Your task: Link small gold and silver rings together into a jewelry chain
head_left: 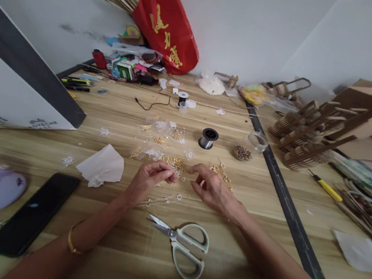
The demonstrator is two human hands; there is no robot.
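My left hand [154, 178] is over the wooden table with thumb and fingertips pinched together; anything between them is too small to make out. Just beyond its fingertips lies a pile of small gold and silver findings [173, 163]. My right hand [212, 188] is curved to the right of the pile, its thumb and forefinger apart and nothing visible between them. Gold chain pieces [225, 176] lie partly behind that hand. Below my left hand is a silver chain [160, 200] with a ring at its end. Scissors [173, 235] with pale handles rest nearer to me, blades slightly parted.
A wire spool [208, 139] and a tipped jar of beads [243, 153] stand beyond my hands. To the left are crumpled paper [103, 165], a phone [34, 213] and a large box [19, 76]. Woven baskets [303, 146] and a yellow-handled tool [328, 189] sit right.
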